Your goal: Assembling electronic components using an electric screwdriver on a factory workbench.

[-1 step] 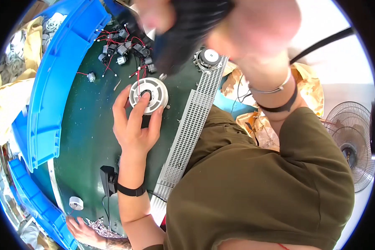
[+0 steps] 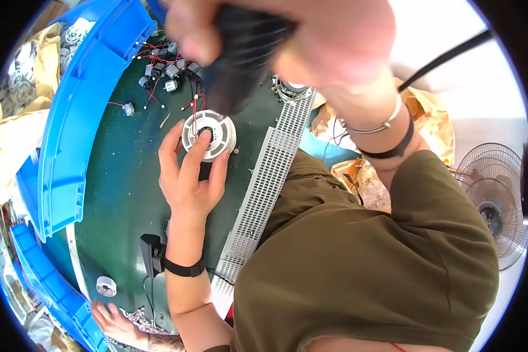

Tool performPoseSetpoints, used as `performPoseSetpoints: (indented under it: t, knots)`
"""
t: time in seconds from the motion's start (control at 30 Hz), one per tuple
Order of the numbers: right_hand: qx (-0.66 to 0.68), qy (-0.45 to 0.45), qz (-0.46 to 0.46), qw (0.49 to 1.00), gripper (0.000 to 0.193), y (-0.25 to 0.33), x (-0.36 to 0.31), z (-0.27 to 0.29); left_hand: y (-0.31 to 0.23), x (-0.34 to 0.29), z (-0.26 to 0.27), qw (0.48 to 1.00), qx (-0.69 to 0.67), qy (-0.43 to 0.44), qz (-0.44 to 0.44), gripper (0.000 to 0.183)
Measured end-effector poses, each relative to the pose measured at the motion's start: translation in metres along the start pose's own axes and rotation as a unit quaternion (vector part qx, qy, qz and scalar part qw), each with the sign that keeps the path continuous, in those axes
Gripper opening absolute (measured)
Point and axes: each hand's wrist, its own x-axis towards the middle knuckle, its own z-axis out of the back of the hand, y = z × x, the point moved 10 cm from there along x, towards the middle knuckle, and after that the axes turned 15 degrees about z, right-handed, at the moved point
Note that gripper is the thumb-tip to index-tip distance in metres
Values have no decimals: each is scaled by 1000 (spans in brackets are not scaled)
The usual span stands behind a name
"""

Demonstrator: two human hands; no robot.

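On the green worktop, my left hand point(image 2: 188, 176) grips a white round plastic housing point(image 2: 224, 132) with slots round its rim. Its index fingertip presses at the housing's dark centre, and red wires run up from there. My right hand point(image 2: 340, 44), blurred and close to the camera, is wrapped round a black corded power screwdriver point(image 2: 249, 56). The tool's nose hangs over the housing's upper right rim; whether the tip touches cannot be made out. Several small grey motors point(image 2: 171, 71) with red leads lie in a heap beyond the housing.
A blue bin point(image 2: 64, 152) borders the worktop's left side. A perforated metal strip point(image 2: 258, 188) runs along my edge, with another round part point(image 2: 292, 89) at its far end. A black stand point(image 2: 152, 253) is beside my left wrist. Another person's hand point(image 2: 118, 324) is near a white ring point(image 2: 106, 286).
My right hand has brought the screwdriver left and down, so its nose is now over the housing's rim. My left hand and the housing have barely moved.
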Motion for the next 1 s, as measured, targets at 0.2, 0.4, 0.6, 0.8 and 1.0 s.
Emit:
performPoseSetpoints:
  t: [0.2,0.4,0.6,0.8,1.0]
  knots:
    - [31,76,5,997,17,-14,-2,-39,-2,2,-1,1000,-14,0,1,38]
    - [18,67,-6,998,22,-23,-5,-43,-2,0,-1,1000,0,-6,-6,39]
    - [-10,74,-22,997,23,-29,-5,-41,-4,2,-3,1000,0,2,2,40]
    - [-160,91,-39,982,20,-38,-11,-41,1,1,-2,1000,1,1,3,40]
    - [-86,117,-69,987,28,-44,-12,-44,-3,5,-4,1000,-5,11,6,38]
